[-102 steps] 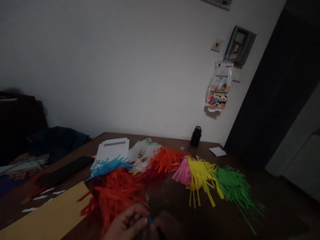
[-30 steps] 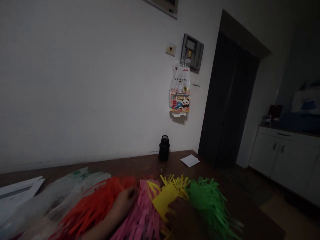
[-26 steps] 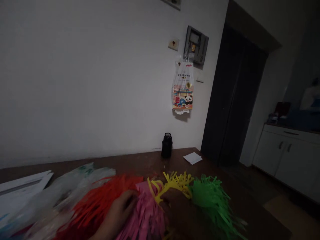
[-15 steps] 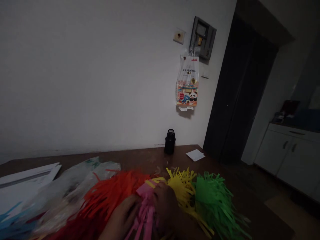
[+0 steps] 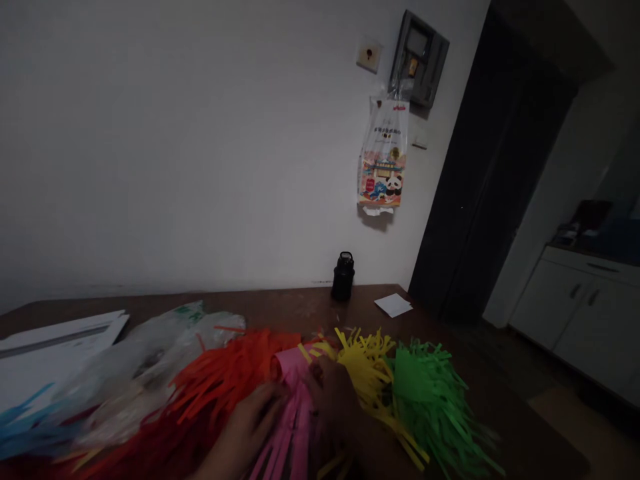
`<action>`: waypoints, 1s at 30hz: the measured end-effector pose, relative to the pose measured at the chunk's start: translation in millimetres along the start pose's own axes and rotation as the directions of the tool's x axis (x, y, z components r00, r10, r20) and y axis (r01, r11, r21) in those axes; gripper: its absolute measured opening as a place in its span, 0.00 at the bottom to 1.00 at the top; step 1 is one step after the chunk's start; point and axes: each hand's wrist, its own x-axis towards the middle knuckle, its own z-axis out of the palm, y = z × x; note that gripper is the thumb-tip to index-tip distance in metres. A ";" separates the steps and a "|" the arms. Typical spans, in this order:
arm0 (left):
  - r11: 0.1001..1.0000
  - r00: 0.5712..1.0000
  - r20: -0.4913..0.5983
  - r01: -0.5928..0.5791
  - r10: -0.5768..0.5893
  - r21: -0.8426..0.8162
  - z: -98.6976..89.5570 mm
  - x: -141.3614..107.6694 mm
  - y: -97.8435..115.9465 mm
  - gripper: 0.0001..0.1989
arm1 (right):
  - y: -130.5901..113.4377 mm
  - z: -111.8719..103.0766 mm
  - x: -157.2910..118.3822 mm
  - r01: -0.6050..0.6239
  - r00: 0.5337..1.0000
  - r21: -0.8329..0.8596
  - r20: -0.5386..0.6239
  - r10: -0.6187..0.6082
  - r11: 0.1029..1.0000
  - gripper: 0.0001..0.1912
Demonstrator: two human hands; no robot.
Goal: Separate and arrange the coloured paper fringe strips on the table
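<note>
Between my hands is a pink fringed paper [image 5: 293,362], its uncut band at the top and its strips hanging toward me. My left hand [image 5: 257,413] has its fingers curled on the paper's left edge. On the right edge, my right hand [image 5: 333,393] grips it with bent fingers. Red-orange fringed paper [image 5: 225,373] lies beside my left hand. Yellow fringed paper [image 5: 367,363] lies just beyond my right hand, with green fringed paper [image 5: 425,387] further right. My fingertips are partly hidden in the dim light.
A crumpled clear plastic bag [image 5: 165,340], white printed sheets [image 5: 65,340] and blue strips [image 5: 30,427] lie at the left. Toward the wall stand a black bottle [image 5: 343,279] and a small white paper [image 5: 393,305]. A printed tissue bag [image 5: 384,160] hangs on the wall.
The view has shifted slightly. The pink paper's top band now shows more fully, with a curled left end, and its strips lie straighter. Both hands stay at its sides.
</note>
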 end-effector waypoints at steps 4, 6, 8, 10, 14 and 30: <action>0.999 0.997 0.067 -0.035 0.035 0.011 5.1 -4.7 6.6 0.12 | -6.7 9.7 -1.1 -0.068 0.997 0.024 -0.020 0.069 0.997 0.20; 0.999 0.994 0.102 -0.047 0.045 0.017 5.6 -5.7 11.1 0.13 | -8.1 12.8 -1.4 -0.076 0.997 0.025 -0.018 0.076 0.997 0.17; 0.999 0.994 0.100 -0.035 0.032 0.033 3.5 -3.9 14.2 0.14 | -6.9 14.0 -1.6 -0.069 0.998 0.033 -0.006 0.069 0.997 0.12; 0.998 0.999 0.043 0.008 -0.011 0.064 -0.8 1.4 14.5 0.15 | -4.0 14.1 -1.6 -0.059 0.998 0.048 -0.001 0.059 0.997 0.12; 0.981 0.991 -0.080 0.117 -0.106 0.156 -7.7 18.7 10.3 0.17 | 1.4 14.7 -2.1 -0.041 0.999 0.071 -0.017 0.042 0.997 0.14; 0.957 0.985 -0.007 0.170 -0.173 0.235 -4.4 24.5 15.1 0.14 | -8.5 0.6 -5.0 0.138 0.988 -0.065 -0.067 -0.142 0.988 0.09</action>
